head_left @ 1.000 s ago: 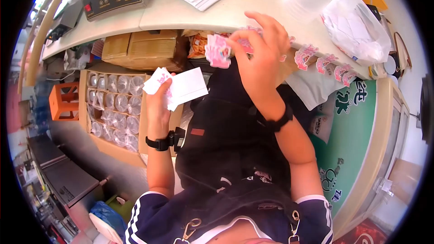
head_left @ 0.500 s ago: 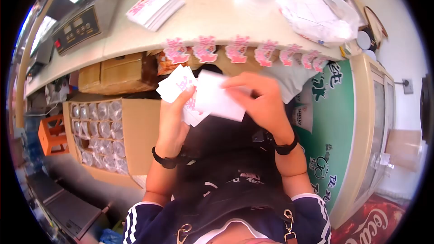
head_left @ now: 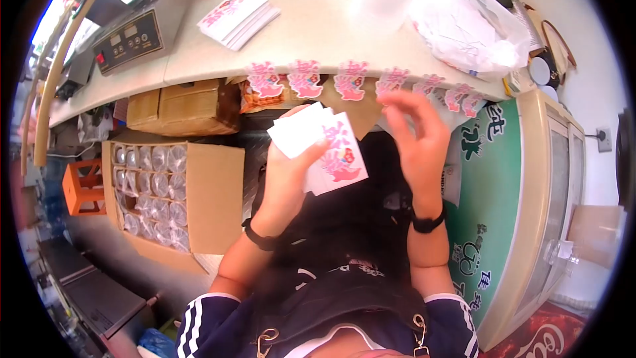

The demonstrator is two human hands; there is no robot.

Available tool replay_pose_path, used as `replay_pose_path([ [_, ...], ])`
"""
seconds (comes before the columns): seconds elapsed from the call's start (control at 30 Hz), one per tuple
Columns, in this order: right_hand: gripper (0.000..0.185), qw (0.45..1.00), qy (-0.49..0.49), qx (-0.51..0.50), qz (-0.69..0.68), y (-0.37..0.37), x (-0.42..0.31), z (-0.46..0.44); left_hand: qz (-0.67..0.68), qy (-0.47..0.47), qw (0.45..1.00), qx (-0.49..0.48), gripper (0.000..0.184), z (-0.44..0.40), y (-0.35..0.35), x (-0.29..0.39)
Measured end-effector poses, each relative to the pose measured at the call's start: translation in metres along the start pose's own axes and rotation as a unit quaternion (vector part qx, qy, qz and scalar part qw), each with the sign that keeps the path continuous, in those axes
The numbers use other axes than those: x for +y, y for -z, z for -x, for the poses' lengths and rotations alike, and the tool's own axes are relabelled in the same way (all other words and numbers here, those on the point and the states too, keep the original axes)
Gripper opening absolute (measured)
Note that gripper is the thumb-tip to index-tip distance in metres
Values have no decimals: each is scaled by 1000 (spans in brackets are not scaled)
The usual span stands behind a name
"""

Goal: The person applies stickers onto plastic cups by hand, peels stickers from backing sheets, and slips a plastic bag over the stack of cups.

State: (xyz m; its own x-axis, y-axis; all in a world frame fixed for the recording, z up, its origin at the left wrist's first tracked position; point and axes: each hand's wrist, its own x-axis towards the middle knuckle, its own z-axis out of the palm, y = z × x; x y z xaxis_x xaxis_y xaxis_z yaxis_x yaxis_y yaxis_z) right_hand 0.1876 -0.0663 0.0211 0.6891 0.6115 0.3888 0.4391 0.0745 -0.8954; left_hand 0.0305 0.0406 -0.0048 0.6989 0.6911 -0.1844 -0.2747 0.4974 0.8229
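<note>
A fanned bundle of white sheets (head_left: 298, 134) is held in my left hand (head_left: 286, 176), the thumb pressed across it. Its front sheet carries a pink sticker (head_left: 342, 152) with characters and a small figure. To the right, my right hand (head_left: 421, 142) is raised just below the counter edge, fingers apart and curved, with nothing seen between them. Pink stickers (head_left: 350, 81) hang in a row along the counter's front edge, the nearest ones close to my right fingertips. A stack of printed sheets (head_left: 238, 18) lies on the counter.
The pale counter (head_left: 318, 26) spans the top, with a white plastic bag (head_left: 470, 23) and a control-panel machine (head_left: 129, 38). A carton of wrapped cups (head_left: 215, 192) stands at left beside an orange stool (head_left: 83, 185). A green-sided freezer (head_left: 493, 212) is at right.
My right hand has let go of the pale sheet and moved right and up. The bundle in my left hand has turned, showing a sticker sheet in front. The camera view has shifted.
</note>
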Motion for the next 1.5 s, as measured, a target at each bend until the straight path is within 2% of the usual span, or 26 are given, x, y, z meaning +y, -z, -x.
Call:
replay_pose_path([
  [0.1, 19, 985, 134, -29, 101, -16, -17, 18, -25, -39, 999, -6, 57, 6, -8, 6],
  [0.33, 23, 965, 188, -2, 184, -21, -25, 22, -94, -108, 990, -3, 55, 15, -12, 8],
  [0.47, 23, 972, 165, -17, 165, -21, -31, 22, -123, -155, 980, -2, 52, 20, -10, 6],
  [0.67, 22, 975, 156, -16, 157, -23, -31, 24, -121, -161, 980, -1, 50, 21, -7, 3],
  [0.93, 20, 980, 140, 35, 139, -35, -27, 33, -121, -164, 979, 13, 50, 22, -5, 2],
  [1.07, 18, 976, 146, 13, 162, -34, -28, 29, -125, -164, 978, 20, 48, 22, -2, 2],
  [1.23, 17, 987, 95, -13, 129, -33, -28, 28, -125, -157, 979, 22, 47, 22, 0, -1],
  [1.5, 19, 984, 127, -11, 124, -36, -24, 29, -113, -150, 982, 20, 47, 21, 0, 0],
])
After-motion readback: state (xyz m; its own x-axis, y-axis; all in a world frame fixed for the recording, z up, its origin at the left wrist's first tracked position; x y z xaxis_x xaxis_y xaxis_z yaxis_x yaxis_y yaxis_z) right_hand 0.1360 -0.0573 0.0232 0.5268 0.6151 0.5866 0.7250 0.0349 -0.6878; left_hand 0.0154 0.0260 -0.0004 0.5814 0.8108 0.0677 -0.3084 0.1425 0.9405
